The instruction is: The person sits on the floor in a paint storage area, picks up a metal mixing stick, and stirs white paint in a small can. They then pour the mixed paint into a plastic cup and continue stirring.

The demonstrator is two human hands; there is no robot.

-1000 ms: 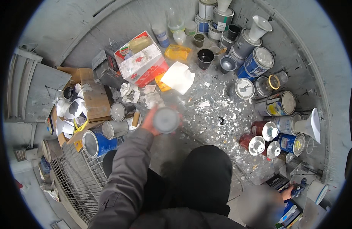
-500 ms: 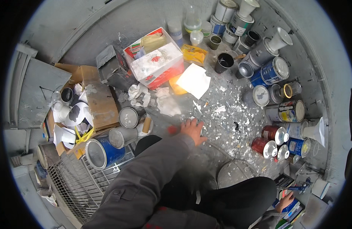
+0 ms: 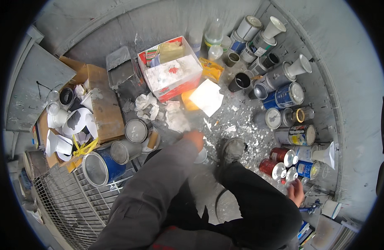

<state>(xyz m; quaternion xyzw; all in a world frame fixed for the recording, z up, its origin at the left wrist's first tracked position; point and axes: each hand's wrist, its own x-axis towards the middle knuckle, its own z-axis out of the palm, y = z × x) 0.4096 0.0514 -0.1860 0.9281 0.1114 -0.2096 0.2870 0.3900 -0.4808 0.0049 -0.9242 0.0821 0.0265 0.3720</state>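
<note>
Above the flecked floor [image 3: 247, 113], right fingers [image 3: 298, 187] hang loose; left fingers [image 3: 196, 138], I cannot tell.

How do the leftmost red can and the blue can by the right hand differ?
The red can has a red body, the blue can a blue one. The red can's silvery top carries a raised cap; the blue can's lid is flat and yellowish. Both are round, near the right hand.
</note>
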